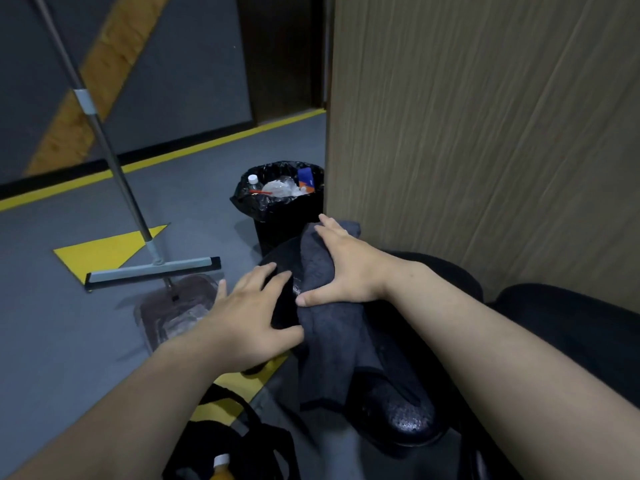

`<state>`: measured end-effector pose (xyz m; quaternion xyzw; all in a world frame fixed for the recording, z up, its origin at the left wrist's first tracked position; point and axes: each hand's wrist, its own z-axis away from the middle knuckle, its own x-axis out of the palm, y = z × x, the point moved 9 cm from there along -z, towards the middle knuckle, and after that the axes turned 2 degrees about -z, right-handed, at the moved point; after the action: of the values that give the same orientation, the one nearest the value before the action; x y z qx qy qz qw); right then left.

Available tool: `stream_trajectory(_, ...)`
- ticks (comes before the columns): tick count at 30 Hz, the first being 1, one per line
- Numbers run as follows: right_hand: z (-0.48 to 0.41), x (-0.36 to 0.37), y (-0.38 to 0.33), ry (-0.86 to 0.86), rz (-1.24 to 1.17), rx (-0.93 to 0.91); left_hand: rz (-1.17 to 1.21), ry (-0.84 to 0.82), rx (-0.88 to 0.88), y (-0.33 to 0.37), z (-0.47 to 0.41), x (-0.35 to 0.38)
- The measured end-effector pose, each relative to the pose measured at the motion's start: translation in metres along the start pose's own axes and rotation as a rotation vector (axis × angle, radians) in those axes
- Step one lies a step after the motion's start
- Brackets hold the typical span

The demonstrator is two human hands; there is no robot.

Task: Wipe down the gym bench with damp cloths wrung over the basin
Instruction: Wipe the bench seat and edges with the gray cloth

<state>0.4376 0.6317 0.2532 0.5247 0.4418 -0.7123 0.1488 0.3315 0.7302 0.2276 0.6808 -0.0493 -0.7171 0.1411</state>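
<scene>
Head cam: both hands are flat with fingers spread, right hand (pixel 343 268) pressing the grey cloth (pixel 332 344) onto the black bench pad (pixel 398 419), left hand (pixel 251 308) on the black surface just beside it, so I'd use even palm pressure and overlapping passes along the pad.

Right hand (pixel 341 268) flat on grey cloth (pixel 332 341) draped over black bench pad (pixel 408 414); left hand (pixel 249 317) open, touching the pad's edge. Bin (pixel 277 216) behind, squeegee (pixel 152 271) left.
</scene>
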Motion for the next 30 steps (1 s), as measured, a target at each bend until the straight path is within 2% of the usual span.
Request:
stream_trajectory(7,-0.043,-0.004,-0.002,-0.007,0.182,0.048,-0.018,0.064,-0.081,-0.011,-0.006,-0.005)
stream_trajectory(13,-0.039,-0.006,0.01,-0.002,0.154,0.117,0.021,0.086,-0.105,-0.001,-0.006,-0.011)
stream_trajectory(21,0.039,-0.033,0.072,0.005,0.123,0.273,0.054,0.05,0.031,0.028,-0.008,-0.004)
stream_trajectory(30,0.152,-0.053,0.113,0.07,0.06,0.252,0.054,0.005,0.196,0.063,-0.006,0.008)
